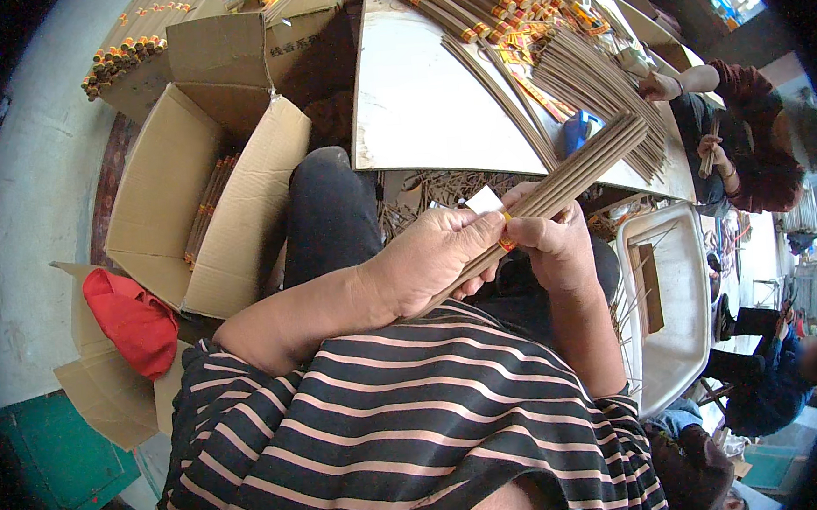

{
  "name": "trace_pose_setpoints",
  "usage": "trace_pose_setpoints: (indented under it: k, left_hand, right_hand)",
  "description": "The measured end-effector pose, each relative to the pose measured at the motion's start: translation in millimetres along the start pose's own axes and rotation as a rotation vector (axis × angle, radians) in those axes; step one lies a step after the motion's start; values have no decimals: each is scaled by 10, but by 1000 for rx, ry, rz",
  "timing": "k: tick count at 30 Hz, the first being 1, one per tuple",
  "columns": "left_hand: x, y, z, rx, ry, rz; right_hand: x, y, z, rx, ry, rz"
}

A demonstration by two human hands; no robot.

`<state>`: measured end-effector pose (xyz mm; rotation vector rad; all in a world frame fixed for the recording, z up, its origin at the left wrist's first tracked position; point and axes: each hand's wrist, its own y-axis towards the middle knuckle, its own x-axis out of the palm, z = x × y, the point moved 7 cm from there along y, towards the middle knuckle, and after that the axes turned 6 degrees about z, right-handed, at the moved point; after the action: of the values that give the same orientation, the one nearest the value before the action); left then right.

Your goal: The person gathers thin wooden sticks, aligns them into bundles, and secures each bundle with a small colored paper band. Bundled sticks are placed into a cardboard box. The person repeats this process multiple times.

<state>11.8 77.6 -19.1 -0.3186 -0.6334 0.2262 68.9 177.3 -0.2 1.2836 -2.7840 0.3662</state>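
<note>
Both my hands grip one bundle of brown incense sticks (590, 157), which slants from my lap up toward the table on the right. My left hand (436, 253) is closed round its lower part, with the thumb pressing near a white paper slip (485, 201). Close beside it, my right hand (557, 241) wraps the bundle, its thumb on a narrow red-and-yellow paper band (507, 242). Some fingers of both hands are hidden behind the sticks.
A white table (418, 105) ahead carries loose sticks (590, 80), banded bundles (496, 6) and a blue object (580, 130). Left, an open cardboard box (148, 201) holds bundles, near a red cloth (132, 319). Right are a white tub (684, 332) and a co-worker (762, 140) holding sticks.
</note>
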Motion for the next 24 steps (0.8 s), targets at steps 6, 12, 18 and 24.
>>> trace_pose_setpoints:
  k: [6,12,18,24]
  left_hand:
    - [49,-7,8,-48,-70,-20]
    - [40,-19,-18,-96,-180,-75]
    - [37,12,-95,-141,-261,-128]
    - [100,-10,-44,-157,-243,-139]
  right_hand:
    - [-11,20,-9,-73,92,-35]
    - [16,69,-84,-233,-2,-142]
    - [37,108,-108,-335,-119,-262]
    - [85,118,-150,-441,-158,-370]
